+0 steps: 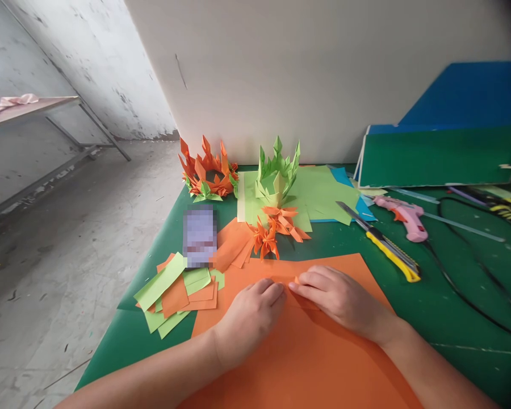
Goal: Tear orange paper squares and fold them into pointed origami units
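Observation:
A large orange paper sheet (pixel 289 363) lies flat in front of me. Over its far part, my left hand (pixel 255 318) and my right hand (pixel 336 295) are close together, their fingers pinched on a small piece of orange paper (pixel 297 280). Most of that piece is hidden by the fingers, and its orange blends with the sheet. Just beyond the hands are two folded orange paper flowers, one nearer (pixel 266 237) and one behind it (pixel 286 220). Left of the sheet lies a loose pile of orange and green paper rectangles (pixel 174 292).
An orange paper crown (pixel 206 170) and a green one (pixel 277 173) stand at the back. To the right lie a yellow utility knife (pixel 394 255), blade exposed, and a pink glue gun (pixel 409 218) with a black cord (pixel 455 289). A blurred-out rectangle (pixel 200 236) sits left.

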The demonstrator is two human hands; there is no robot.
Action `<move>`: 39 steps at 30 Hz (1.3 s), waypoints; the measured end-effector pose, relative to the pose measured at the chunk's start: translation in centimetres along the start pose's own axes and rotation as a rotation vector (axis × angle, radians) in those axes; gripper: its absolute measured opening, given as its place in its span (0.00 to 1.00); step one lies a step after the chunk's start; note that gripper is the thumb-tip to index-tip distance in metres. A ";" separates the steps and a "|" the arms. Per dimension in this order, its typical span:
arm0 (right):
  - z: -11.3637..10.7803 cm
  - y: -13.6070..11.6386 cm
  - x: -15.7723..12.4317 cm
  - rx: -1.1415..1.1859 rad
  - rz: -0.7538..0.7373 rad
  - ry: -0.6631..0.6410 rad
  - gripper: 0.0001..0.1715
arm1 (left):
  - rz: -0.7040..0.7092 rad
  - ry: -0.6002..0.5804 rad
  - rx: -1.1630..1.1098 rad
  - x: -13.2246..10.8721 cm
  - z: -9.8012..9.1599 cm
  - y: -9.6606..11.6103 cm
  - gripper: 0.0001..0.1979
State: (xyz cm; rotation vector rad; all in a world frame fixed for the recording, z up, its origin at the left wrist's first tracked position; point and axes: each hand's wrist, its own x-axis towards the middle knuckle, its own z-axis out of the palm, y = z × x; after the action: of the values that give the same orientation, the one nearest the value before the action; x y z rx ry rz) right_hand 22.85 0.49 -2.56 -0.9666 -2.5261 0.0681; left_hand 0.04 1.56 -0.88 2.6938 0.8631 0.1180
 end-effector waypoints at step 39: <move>-0.6 -0.8 0.6 0.076 0.113 -0.019 0.13 | 0.090 -0.047 0.100 0.6 1.3 -1.1 0.17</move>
State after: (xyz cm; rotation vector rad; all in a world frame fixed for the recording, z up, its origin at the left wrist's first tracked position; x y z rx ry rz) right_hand 22.18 0.25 -1.65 -1.0815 -2.4655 0.2067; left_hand 0.15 2.39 -2.48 2.8166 0.7534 0.0316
